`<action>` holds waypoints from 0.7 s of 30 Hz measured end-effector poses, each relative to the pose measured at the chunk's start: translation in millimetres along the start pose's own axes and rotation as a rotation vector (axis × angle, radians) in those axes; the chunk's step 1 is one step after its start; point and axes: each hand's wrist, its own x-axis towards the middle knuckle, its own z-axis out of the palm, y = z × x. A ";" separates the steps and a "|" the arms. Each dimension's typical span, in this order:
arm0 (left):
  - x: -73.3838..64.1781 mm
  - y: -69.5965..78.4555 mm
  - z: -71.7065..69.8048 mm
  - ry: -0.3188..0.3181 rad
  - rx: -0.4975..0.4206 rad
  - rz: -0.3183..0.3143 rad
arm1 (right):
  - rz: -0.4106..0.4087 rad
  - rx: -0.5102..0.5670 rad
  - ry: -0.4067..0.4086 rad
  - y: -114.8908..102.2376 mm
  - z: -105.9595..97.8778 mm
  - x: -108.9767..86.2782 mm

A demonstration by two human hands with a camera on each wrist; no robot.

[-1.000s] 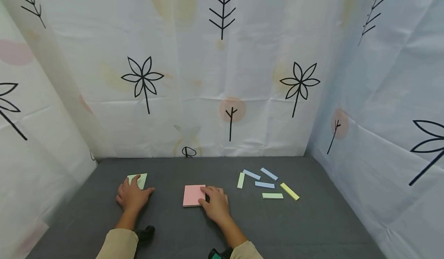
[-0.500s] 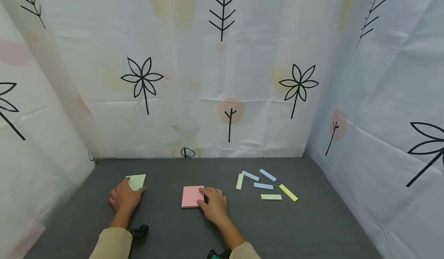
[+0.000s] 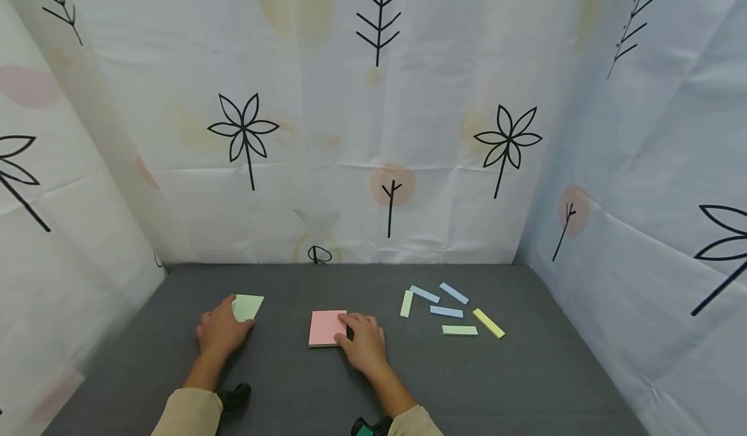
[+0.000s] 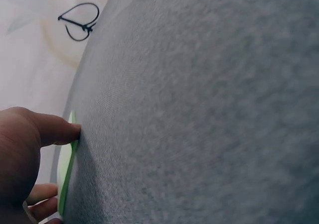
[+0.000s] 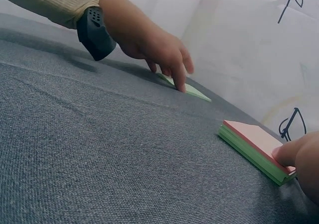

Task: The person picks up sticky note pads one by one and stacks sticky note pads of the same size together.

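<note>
At the left of the dark grey table, my left hand [image 3: 220, 331] holds a thin green sticky-note pad [image 3: 248, 307] by its left side. The left wrist view has the thumb on the near edge of this green pad [image 4: 68, 169] and other fingers round its far part. Mid-table lies a square stack of sticky notes [image 3: 327, 328], pink on top. Green layers show beneath the pink in the stack [image 5: 254, 155] from the right wrist. My right hand [image 3: 364, 345] grips the stack's right side, its thumb at the near corner and a finger at the far one.
Several narrow paper strips lie right of the stack: blue strips [image 3: 446, 311], green strips [image 3: 460, 330] and a yellow strip [image 3: 488, 323]. A patterned white cloth [image 3: 327, 209] hangs behind the table [image 3: 303, 397] and along both sides.
My left hand shifts left, then back right with the green pad, which now sits further right, turned, and shows more of its face. The right hand stays at the pink-topped stack.
</note>
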 end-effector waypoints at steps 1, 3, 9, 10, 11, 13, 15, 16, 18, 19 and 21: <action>-0.5 1.1 0.0 -0.015 0.013 0.014 | 0.001 -0.001 0.000 0.1 0.0 0.0; -0.7 2.6 0.7 -0.044 0.030 0.045 | 0.011 -0.001 -0.006 0.1 -0.2 0.2; -1.1 2.1 5.5 -0.087 0.062 0.189 | 0.023 -0.001 -0.020 0.2 -0.1 0.3; -1.6 1.8 6.3 -0.091 0.061 0.211 | 0.023 -0.001 -0.021 0.2 -0.1 0.3; -2.5 1.7 7.0 -0.093 0.060 0.232 | 0.020 0.001 -0.018 0.1 -0.1 0.3; -4.2 1.3 8.5 -0.098 0.050 0.264 | 0.015 0.006 -0.016 -0.1 -0.4 0.0; -6.8 1.6 9.3 -0.102 0.036 0.295 | 0.018 0.010 -0.018 -0.3 -0.7 0.0; -8.0 1.9 9.6 -0.105 0.030 0.310 | 0.018 0.010 -0.019 -0.2 -0.7 0.2; -10.4 2.8 10.0 -0.110 0.017 0.336 | 0.021 0.009 -0.022 -0.1 -0.6 0.4; -11.3 3.2 10.3 -0.110 0.013 0.349 | 0.025 0.008 -0.027 0.1 -0.5 0.5; -12.6 4.1 10.9 -0.105 0.006 0.370 | 0.028 0.007 -0.031 0.3 -0.2 0.8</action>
